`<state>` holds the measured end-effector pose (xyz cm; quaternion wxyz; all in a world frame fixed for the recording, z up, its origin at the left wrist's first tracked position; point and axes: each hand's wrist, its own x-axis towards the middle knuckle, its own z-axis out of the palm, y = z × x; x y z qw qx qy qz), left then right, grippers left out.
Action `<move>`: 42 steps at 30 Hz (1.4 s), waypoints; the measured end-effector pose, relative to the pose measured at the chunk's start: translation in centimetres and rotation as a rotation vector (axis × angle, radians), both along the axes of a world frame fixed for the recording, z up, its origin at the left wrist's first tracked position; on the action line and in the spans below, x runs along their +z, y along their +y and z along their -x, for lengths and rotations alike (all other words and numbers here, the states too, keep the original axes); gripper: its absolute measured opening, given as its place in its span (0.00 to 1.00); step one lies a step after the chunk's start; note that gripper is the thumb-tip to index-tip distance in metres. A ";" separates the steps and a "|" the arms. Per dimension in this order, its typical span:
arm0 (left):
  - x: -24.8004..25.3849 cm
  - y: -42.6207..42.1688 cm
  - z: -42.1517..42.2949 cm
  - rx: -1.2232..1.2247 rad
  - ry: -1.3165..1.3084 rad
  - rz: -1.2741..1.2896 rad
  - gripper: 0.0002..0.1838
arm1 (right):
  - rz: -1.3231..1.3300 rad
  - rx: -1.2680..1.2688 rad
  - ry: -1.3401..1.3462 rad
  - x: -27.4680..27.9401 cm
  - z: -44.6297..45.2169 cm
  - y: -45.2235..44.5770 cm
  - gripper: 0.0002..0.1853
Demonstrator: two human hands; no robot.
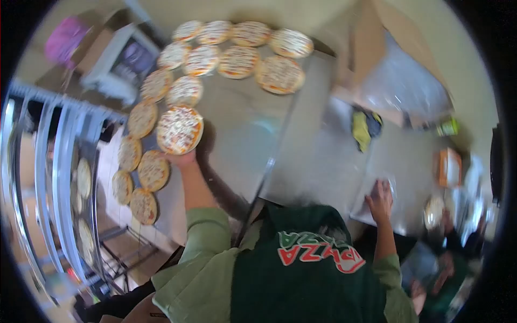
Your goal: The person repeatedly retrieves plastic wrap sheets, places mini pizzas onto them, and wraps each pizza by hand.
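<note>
My left hand is under a small topped pizza, its fingers wrapped below the rim and mostly hidden. That pizza is raised over the metal table, beside rows of similar pizzas, such as one just below it and another just above. My right hand lies with its fingers apart on a clear plastic bag or sheet on the right part of the table.
A large cardboard box with a plastic liner stands at the back right, near a yellow and dark cloth. A metal rack is at the left. Another person's hand is near a pizza at the right.
</note>
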<state>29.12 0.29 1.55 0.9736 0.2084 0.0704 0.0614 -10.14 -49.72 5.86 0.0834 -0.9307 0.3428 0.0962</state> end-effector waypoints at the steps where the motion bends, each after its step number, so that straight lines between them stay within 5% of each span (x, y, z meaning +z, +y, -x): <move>1: 1.9 -2.5 1.6 -0.010 0.065 -0.145 0.49 | 0.002 0.021 -0.031 0.2 0.5 0.0 0.37; 8: 4.6 -20.4 12.4 -0.623 0.239 -0.102 0.43 | 0.054 0.017 -0.119 -0.7 4.1 -1.3 0.34; 17: 0.9 -35.7 23.6 -1.432 0.505 0.077 0.58 | 0.021 -0.071 -0.384 -2.8 6.3 -2.9 0.27; 22: 0.8 -38.0 26.1 -1.496 0.560 -0.097 0.51 | 0.025 -0.071 -0.405 -2.9 7.2 -3.0 0.26; 25: -1.4 -35.5 25.4 -1.384 0.203 -0.602 0.45 | 0.059 -0.098 -0.425 -3.1 7.1 -2.7 0.25; 26: -1.2 -34.4 25.1 -1.323 0.291 -0.634 0.34 | 0.077 -0.112 -0.427 -3.0 6.9 -2.4 0.24; 29: 0.5 -31.2 22.9 -1.180 0.116 -1.149 0.27 | 0.090 -0.107 -0.594 -1.9 5.0 0.0 0.22; 30: -0.5 -30.1 20.8 -1.038 -0.044 -1.411 0.25 | -0.200 -0.060 -0.339 -2.0 2.9 0.7 0.20; 31: -1.7 -29.4 18.8 -0.873 -0.208 -1.658 0.24 | -0.129 0.144 -0.588 -1.0 2.1 4.3 0.19; 32: -1.5 -29.1 17.7 -0.679 -0.352 -1.861 0.22 | -0.386 0.283 -0.374 0.4 -0.4 6.5 0.21; 34: -0.7 -29.0 16.0 -0.226 -0.649 -2.206 0.19 | -0.344 0.678 -0.559 -3.4 -2.8 10.8 0.24; 37: -1.2 -29.2 14.4 -0.644 -0.768 -2.232 0.14 | -0.236 0.823 -0.500 -6.5 -5.6 14.3 0.23; 40: -2.0 -29.8 14.2 -0.690 -0.868 -2.138 0.10 | -0.194 0.815 -0.501 -6.4 -6.3 14.8 0.19; 42: -1.1 -30.4 13.5 -0.934 -0.585 -2.066 0.10 | -0.226 0.772 -0.484 -5.3 -6.0 14.2 0.16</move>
